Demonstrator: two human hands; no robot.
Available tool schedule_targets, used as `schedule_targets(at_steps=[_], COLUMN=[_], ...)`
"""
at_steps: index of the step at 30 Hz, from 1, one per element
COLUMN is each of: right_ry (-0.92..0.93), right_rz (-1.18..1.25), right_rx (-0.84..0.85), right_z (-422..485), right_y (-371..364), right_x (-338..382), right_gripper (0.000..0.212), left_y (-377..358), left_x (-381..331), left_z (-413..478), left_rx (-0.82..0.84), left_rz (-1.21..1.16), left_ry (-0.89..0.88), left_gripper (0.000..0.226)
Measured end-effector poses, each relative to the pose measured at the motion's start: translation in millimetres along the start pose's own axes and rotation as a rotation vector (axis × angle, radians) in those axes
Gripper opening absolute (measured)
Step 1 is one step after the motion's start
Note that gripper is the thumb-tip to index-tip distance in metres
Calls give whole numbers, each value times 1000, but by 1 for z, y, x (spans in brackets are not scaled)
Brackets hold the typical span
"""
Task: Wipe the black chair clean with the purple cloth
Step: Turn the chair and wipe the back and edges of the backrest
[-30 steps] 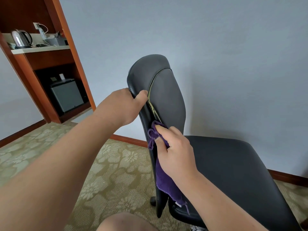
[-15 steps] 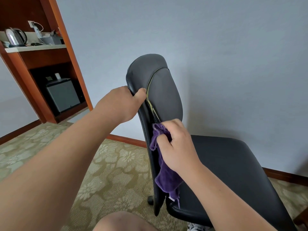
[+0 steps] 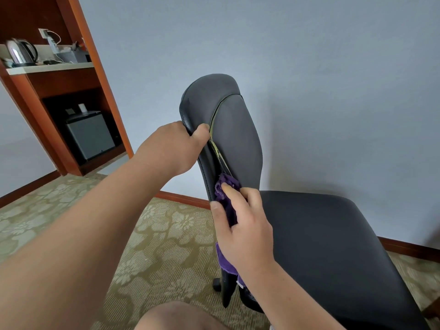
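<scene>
Two hands on the black chair (image 3: 321,234), mid-view and side-on, with backrest (image 3: 238,139) upright at the left and seat spreading right and near. Smooth black upholstery with a dull sheen, stitched along the near edge of the backrest. A split seam (image 3: 215,144) down that edge, showing yellowish padding inside.

Left hand (image 3: 171,146) curled round the backrest edge high up, with thumb hooked over the front beside the top of the split. Right hand (image 3: 245,229) lower down, pinching the purple cloth (image 3: 227,186) between thumb and forefinger and pressing it against the backrest edge at the lower end of the split. Bunched above the fingertip, then hidden behind the palm, then hanging out below the wrist as a loose fold with a small white tag. Low down, left of the chair's base, one dark caster (image 3: 216,284) on the carpet (image 3: 154,234).

Around: pale green carpet with a flower pattern. Plain blue-grey wall (image 3: 309,67) far behind the chair, with reddish wooden skirting (image 3: 183,198) along its foot. Far left, a reddish wooden cabinet (image 3: 104,75) with a steel kettle (image 3: 21,52), a white cable and small clutter on its pale shelf. Below that, a grey box-like unit (image 3: 89,136) in the dark recess. Nearest of all, at the bottom edge, a bare knee (image 3: 176,315). Both forearms across the near view, covering part of the carpet and the seat's near-left corner.
</scene>
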State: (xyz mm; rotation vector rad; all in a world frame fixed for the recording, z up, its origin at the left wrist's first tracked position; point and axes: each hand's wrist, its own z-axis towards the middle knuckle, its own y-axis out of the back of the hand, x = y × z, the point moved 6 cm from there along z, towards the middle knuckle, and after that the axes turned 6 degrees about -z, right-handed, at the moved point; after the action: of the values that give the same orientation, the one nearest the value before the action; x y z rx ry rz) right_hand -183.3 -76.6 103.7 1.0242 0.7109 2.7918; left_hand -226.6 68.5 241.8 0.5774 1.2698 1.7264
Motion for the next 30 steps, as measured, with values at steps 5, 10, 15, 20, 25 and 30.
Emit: schedule_targets(at_steps=[5, 10, 15, 20, 25, 30], right_ry=[-13, 89, 199, 109, 87, 194], right_rz=[38, 1, -123, -67, 62, -6], right_rx=[-63, -48, -57, -93, -166, -161], right_z=[17, 22, 9, 19, 47, 19], right_y=[4, -1, -1, 2, 3, -5], right_x=[0, 7, -13, -5, 18, -8], right_gripper=[25, 30, 24, 17, 18, 24], left_y=[1, 1, 1, 0, 3, 3], left_x=[4, -3, -4, -7, -8, 0], left_z=[2, 2, -1, 0, -2, -3], left_rx=[-63, -34, -15, -4, -45, -13], left_rz=[-92, 94, 86, 196, 234, 33], left_ry=[72, -89, -89, -130, -110, 33], left_gripper=[29, 30, 16, 31, 44, 15])
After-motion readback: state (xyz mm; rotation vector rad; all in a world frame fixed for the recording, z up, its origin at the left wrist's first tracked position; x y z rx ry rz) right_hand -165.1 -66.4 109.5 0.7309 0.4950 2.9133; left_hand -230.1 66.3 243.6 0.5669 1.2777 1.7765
